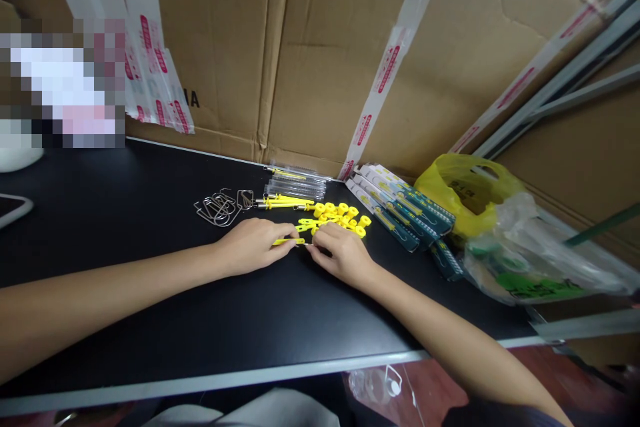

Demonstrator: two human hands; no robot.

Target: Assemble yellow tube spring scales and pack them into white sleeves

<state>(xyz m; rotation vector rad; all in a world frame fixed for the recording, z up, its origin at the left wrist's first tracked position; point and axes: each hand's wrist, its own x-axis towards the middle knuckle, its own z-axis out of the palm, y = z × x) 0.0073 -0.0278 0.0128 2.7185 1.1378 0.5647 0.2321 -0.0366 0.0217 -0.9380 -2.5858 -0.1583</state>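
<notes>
My left hand (255, 243) rests on the black table (125, 227) with its fingers pinched on a thin yellow stick (290, 241). My right hand (340, 253) meets it from the right, fingers closed at the stick's tip. Just beyond lie a heap of small yellow round pieces (343, 213), more yellow sticks (283, 201), clear plastic tubes (295, 183) and a cluster of bent wire clips (220, 207).
Printed green-and-white packages (400, 203) lie in a row right of the yellow parts. A yellow bag (467, 190) and a clear bag with green print (530, 260) sit at the right end. Taped cardboard (300, 47) walls the back. The table's front edge (200, 383) is near me.
</notes>
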